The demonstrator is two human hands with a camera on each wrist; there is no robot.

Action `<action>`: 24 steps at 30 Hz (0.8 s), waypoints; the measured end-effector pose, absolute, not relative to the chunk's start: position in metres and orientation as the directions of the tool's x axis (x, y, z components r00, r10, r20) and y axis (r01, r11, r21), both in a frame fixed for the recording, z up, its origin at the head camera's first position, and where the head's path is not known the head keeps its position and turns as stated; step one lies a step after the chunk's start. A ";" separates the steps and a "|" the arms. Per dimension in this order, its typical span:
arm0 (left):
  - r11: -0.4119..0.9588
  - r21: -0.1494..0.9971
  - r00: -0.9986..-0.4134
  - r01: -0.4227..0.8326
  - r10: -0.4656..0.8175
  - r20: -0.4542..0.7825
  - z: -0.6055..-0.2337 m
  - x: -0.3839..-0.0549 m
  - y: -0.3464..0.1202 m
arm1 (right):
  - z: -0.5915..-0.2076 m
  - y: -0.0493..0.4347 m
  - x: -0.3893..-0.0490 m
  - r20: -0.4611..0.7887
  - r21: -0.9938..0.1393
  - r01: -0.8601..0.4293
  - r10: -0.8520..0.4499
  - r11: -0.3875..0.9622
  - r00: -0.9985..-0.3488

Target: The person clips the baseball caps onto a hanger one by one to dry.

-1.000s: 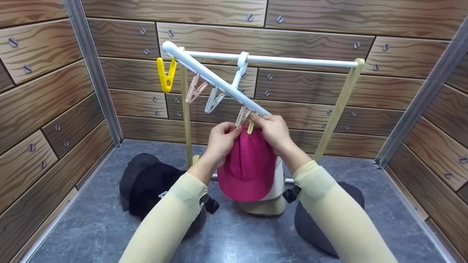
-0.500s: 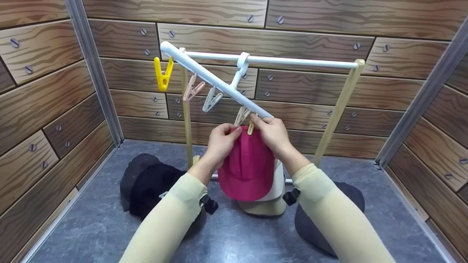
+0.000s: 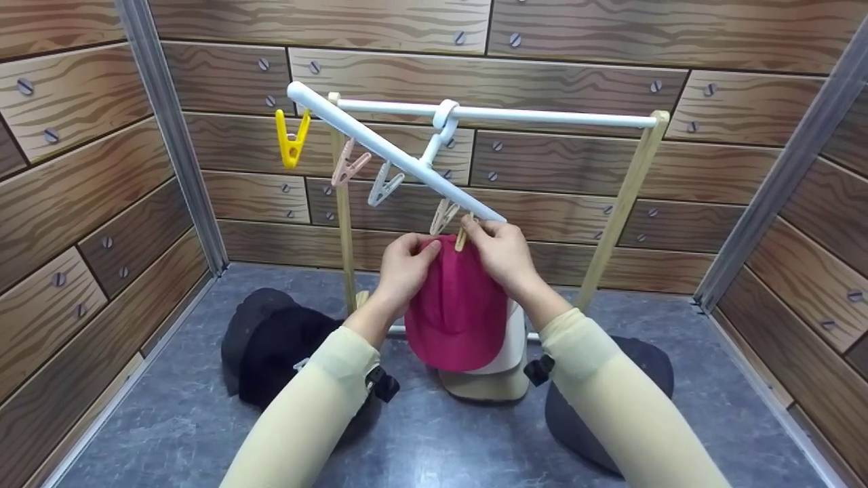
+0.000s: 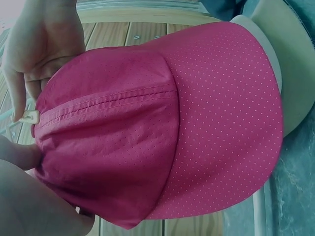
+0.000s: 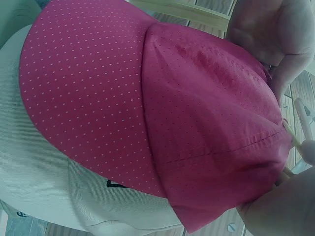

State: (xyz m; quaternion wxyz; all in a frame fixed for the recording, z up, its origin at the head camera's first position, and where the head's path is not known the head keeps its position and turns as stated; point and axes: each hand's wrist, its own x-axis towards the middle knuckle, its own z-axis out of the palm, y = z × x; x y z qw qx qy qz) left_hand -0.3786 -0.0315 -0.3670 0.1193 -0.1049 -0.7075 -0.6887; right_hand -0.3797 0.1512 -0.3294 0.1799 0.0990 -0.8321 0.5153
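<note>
A magenta cap [image 3: 456, 318] hangs brim down beneath a white clip hanger [image 3: 380, 144]. My left hand [image 3: 403, 270] pinches the cap's upper edge between thumb and fingers. The right hand [image 3: 503, 256] pinches a pale yellow clothespin [image 3: 462, 238], whose tip overlaps the top of the cap. In the left wrist view, the clothespin's end [image 4: 30, 117] lies right at the crown seam. A beige clothespin [image 3: 444, 217] dangles just left of it. Behind the magenta cap are a white cap [image 3: 515, 339] and a beige brim [image 3: 485, 385].
The hanger hooks over a white rail [image 3: 556, 117] on a wooden-legged stand [image 3: 620, 210]. Yellow [image 3: 291, 141], pink [image 3: 350, 165] and pale grey [image 3: 384, 186] clothespins hang further left. Dark caps [image 3: 291, 349] lie at left, and another dark cap [image 3: 576, 420] sits under the right forearm.
The hanger has swung slightly, its raised end drifting left. Both hands stay at the top of the magenta cap, the right one a little lower, keeping the same pinches.
</note>
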 end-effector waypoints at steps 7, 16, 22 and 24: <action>0.060 0.948 -0.948 0.313 -0.040 0.315 -0.370 -0.378 -0.036 | -0.335 0.156 -0.380 0.409 -0.791 -0.357 -0.003 0.497 -0.912; 0.133 0.939 -0.944 0.317 -0.053 0.326 -0.376 -0.378 -0.039 | -0.343 0.161 -0.380 0.434 -0.769 -0.379 -0.015 0.515 -0.901; 0.168 0.929 -0.937 0.328 -0.069 0.343 -0.383 -0.377 -0.042 | -0.350 0.163 -0.376 0.441 -0.766 -0.392 -0.028 0.509 -0.897; 0.177 0.926 -0.934 0.332 -0.075 0.349 -0.386 -0.377 -0.043 | -0.354 0.164 -0.375 0.447 -0.764 -0.397 -0.027 0.509 -0.894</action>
